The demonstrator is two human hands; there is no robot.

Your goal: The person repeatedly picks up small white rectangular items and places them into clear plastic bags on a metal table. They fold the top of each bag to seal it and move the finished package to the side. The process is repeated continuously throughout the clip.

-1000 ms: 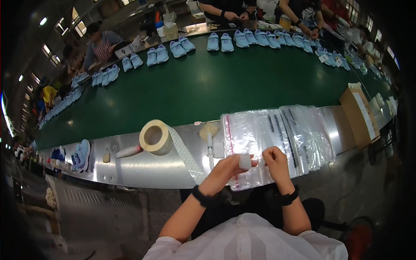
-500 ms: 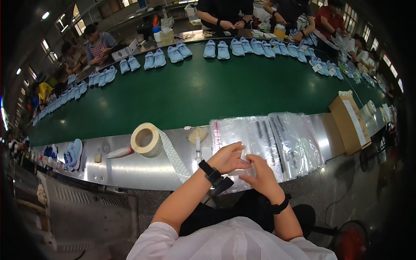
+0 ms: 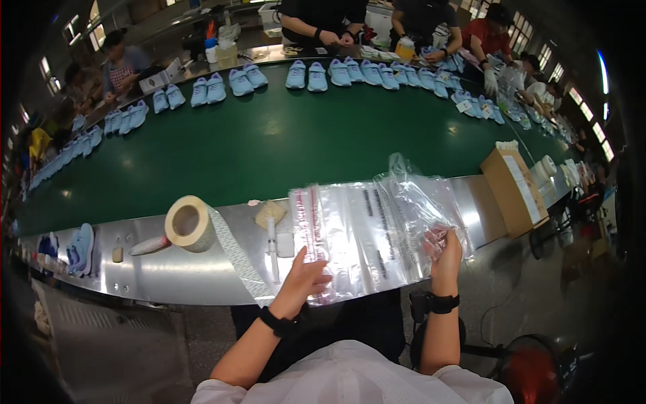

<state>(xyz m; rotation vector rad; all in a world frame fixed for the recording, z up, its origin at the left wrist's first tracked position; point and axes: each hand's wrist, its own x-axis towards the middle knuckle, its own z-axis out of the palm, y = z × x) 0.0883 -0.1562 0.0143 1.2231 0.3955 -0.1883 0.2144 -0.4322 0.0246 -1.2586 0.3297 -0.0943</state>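
Observation:
A stack of clear plastic zip bags (image 3: pixel 367 232) lies on the metal ledge (image 3: pixel 168 276) in front of me. My left hand (image 3: pixel 304 281) rests flat on the left end of the stack, by the red-striped seal. To the right, my right hand (image 3: pixel 444 250) grips the edge of one clear bag (image 3: pixel 420 195) and lifts it off the stack, so it puffs up. Both wrists wear dark bands.
A roll of tape (image 3: pixel 188 223) with a loose strip trailing down stands left of the bags, beside a syringe-like tube (image 3: pixel 272 246) and a tan pad (image 3: pixel 269 214). A cardboard box (image 3: pixel 515 188) sits right. Light blue shoes (image 3: pixel 336 73) line the green conveyor (image 3: pixel 269 141); other people work beyond.
My hands were together over a small white thing at the stack's near edge. They have parted: the left now lies on the stack, the right has moved right and lifted a bag.

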